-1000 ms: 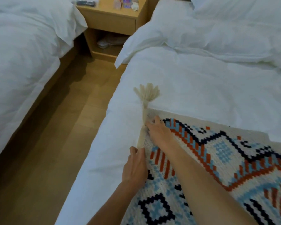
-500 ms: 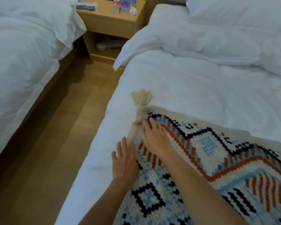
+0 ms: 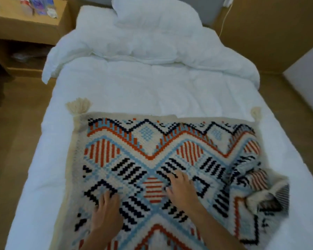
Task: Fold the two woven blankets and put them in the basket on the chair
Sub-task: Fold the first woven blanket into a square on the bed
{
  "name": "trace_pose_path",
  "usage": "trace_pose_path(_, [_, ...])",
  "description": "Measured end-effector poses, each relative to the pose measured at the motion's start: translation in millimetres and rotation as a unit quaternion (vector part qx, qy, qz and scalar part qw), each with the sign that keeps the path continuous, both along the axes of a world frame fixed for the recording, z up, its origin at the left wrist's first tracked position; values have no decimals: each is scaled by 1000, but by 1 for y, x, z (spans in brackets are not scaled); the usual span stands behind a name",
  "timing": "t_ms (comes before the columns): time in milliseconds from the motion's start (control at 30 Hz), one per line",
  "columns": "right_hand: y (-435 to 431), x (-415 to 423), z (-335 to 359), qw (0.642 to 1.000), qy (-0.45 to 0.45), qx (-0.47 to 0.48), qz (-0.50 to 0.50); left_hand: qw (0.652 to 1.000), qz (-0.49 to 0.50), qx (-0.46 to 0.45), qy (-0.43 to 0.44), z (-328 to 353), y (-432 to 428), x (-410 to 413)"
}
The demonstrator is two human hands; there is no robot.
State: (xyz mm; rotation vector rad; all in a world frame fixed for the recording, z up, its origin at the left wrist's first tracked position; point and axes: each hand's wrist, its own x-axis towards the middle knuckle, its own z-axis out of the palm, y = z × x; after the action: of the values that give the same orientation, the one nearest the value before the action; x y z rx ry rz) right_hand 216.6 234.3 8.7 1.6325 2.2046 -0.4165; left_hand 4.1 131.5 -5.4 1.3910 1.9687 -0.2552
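We see both hands palm-down, fingers spread, gripping nothing: left hand (image 3: 105,212) and right hand (image 3: 182,191) pressed flat on the woven blanket (image 3: 152,150), which lies under the fingers on the bed (image 3: 152,91). Beyond the fingertips: far edge w/ left tassel (image 3: 78,106) & right tassel (image 3: 256,112). Right of the right-hand fingers, fabric is bunched.

Blanket (image 3: 152,159) lies on bed (image 3: 152,91), pillow (image 3: 157,15) behind

A white pillow (image 3: 157,14) tops the bed (image 3: 152,91) beside a wooden nightstand (image 3: 25,31).
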Motion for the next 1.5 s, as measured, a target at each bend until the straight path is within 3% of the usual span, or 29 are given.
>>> trace_pose_path(233, [-33, 108, 29, 999, -12, 28, -39, 999, -42, -25, -8, 21, -1, 74])
trace_pose_path(633, [-21, 299, 28, 991, 21, 134, 0, 996, -43, 69, -46, 42, 12, 289])
trace_pose_path(767, [-7, 386, 20, 989, 6, 132, 67, 990, -95, 86, -59, 48, 27, 386])
trace_pose_path(900, [6, 439, 6, 982, 3, 62, 178, 990, -129, 9, -57, 27, 27, 451])
trace_pose_path(1000, [1, 455, -16, 968, -4, -18, 249, 987, -157, -45, -4, 12, 14, 473])
trace_pose_path(1067, [-7, 458, -28, 968, -13, -18, 249, 980, -186, -61, 32, 3, 5, 477])
trace_pose_path(1233, [-6, 458, -54, 955, 35, 117, 270, 973, -203, -43, 99, -15, -7, 485])
trace_pose_path(1500, [-44, 488, -57, 949, 90, 184, 239, 983, -171, -48, 35, -15, -5, 485])
